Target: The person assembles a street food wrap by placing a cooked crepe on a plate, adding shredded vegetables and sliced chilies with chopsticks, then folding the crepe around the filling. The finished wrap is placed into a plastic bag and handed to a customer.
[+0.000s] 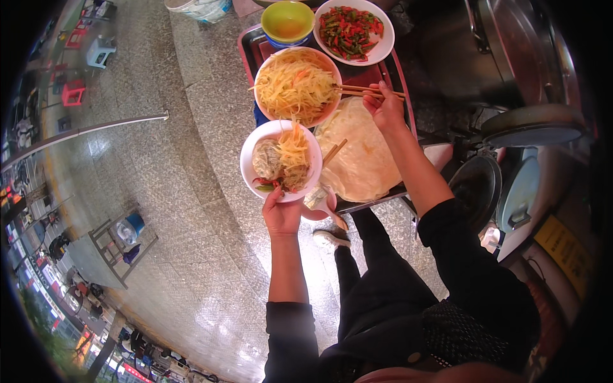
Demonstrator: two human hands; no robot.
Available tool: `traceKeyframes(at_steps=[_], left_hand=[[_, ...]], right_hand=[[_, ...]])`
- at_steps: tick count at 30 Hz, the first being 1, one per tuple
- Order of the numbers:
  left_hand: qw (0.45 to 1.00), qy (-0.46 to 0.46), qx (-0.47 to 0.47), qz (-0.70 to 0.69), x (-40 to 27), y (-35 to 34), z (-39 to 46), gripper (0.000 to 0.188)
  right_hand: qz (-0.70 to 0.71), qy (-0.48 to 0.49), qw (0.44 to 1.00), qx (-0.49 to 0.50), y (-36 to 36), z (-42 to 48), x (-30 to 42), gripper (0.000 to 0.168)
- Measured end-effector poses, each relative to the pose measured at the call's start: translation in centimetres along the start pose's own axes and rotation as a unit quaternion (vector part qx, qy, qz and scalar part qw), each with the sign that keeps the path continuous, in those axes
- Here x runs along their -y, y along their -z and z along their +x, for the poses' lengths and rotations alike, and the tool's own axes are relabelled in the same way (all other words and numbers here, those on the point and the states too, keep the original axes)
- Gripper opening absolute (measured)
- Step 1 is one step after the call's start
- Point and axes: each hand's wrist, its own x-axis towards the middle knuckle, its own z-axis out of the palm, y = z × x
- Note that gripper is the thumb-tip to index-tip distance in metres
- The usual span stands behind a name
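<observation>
My left hand [282, 215] holds a white bowl [246, 163] from below, thumb on its rim. In it are a pale lump of food [267, 160], shredded yellow strips [293, 146], darker shreds and some red and green chili pieces. My right hand [387, 109] grips wooden chopsticks [357, 90], their tips at the edge of a larger bowl [257, 95] heaped with yellow shreds [294, 84]. Below that hand lies a stack of thin flatbreads [366, 153]. Another pair of sticks [335, 152] lies over the flatbreads, partly hidden by the held bowl.
The tray [407, 112] also bears a plate of chopped chilies [352, 36] and a green bowl [287, 21]. A bowl with a white ladle [322, 198] sits below the held bowl. Large metal pot [450, 52] and round lids [476, 191] stand at right; stools [99, 52] are far left.
</observation>
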Motion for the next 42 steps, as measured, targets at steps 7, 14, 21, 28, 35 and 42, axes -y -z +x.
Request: traceKeyframes(at_steps=[7, 14, 21, 28, 35, 42], left_hand=[[1.000, 0.008, 0.005, -0.003, 0.0, 0.2, 0.2, 0.063], [1.000, 0.004, 0.014, 0.003, 0.0, -0.5, 0.3, 0.062], [1.000, -0.004, 0.014, -0.004, 0.2, -1.1, 0.4, 0.063], [0.999, 0.005, 0.042, -0.017, 0.7, -1.3, 1.1, 0.062], [0.998, 0.001, 0.068, -0.013, 1.6, -2.1, 1.5, 0.063], [0.997, 0.002, 0.075, -0.016, 2.0, -2.9, 1.0, 0.056]], right_hand=[[-0.070, 0.078, 0.993, 0.057, -1.3, -1.7, 1.5, 0.025], [-0.095, 0.084, 0.989, 0.082, -1.7, -2.6, 2.6, 0.026], [-0.099, 0.081, 0.985, 0.113, -2.6, -3.8, 4.1, 0.026], [-0.143, 0.083, 0.966, 0.200, -5.3, -8.3, 8.3, 0.024], [-0.415, 0.281, 0.796, 0.340, -9.5, -16.7, 7.5, 0.011], [-0.531, 0.451, 0.613, 0.373, -8.2, -19.1, 3.8, 0.005]])
